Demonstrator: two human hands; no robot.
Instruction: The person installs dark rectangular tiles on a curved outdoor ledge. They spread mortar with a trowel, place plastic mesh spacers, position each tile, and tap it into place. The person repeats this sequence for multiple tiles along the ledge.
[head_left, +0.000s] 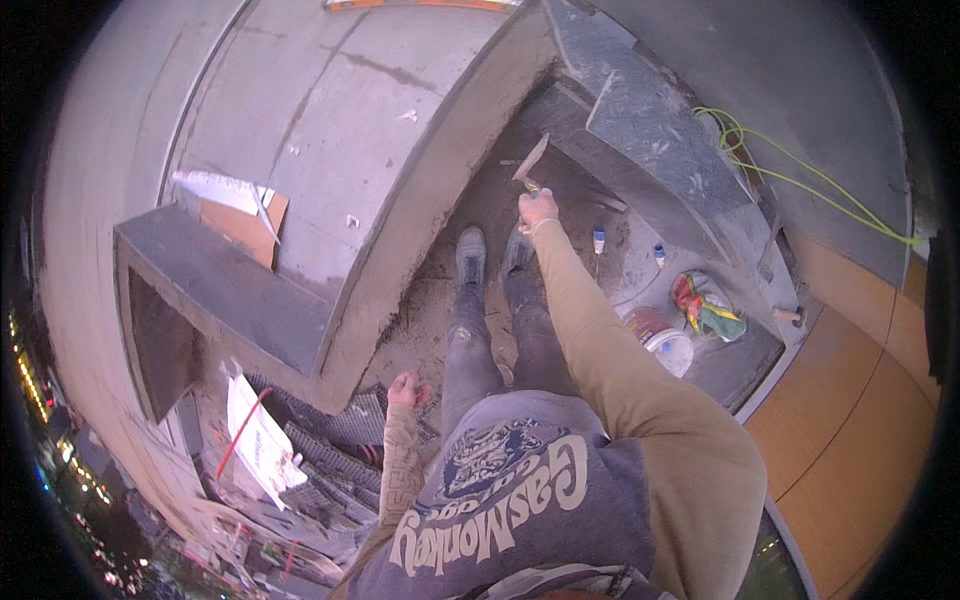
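My right hand [538,208] is closed around the handle of a pointed trowel [533,160]. Its blade points away from me, over the dusty floor of a narrow gap between grey walls. Nearest to my left hand [408,389] is the low plastered wall [390,255]. That hand hangs beside my left leg, its fingers loosely bent and somewhat apart, with nothing visible in it. My shoes [471,255] stand on the floor below the trowel.
On the right are a white bucket [672,350], a pair of colourful work gloves [708,305] and two blue-and-white plugs [599,240]. A yellow-green cable [800,170] crosses the upper right slab. Cardboard [240,232] lies on the left ledge, and dark mesh sheets [335,465] lie lower left.
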